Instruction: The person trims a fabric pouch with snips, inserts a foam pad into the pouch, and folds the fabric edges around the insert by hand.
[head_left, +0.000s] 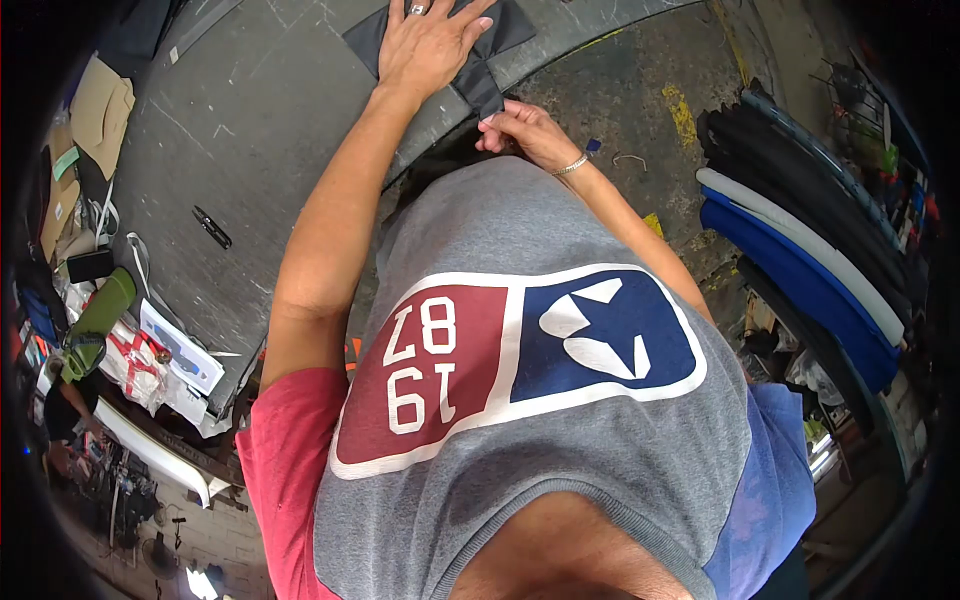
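Fingers spread wide, the left hand (425,48) presses black fabric (510,32) flat. Right hand (535,135) fingertips pinch its narrow end; a slim black tool (212,228) lies well left of them.

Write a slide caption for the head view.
Left hand spread on black fabric atop a scuffed gray table, right hand pinching the fabric's near end.

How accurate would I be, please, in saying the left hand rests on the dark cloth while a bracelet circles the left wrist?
Not quite: the head view shows the bracelet on the right wrist. The left hand does rest on the dark cloth.
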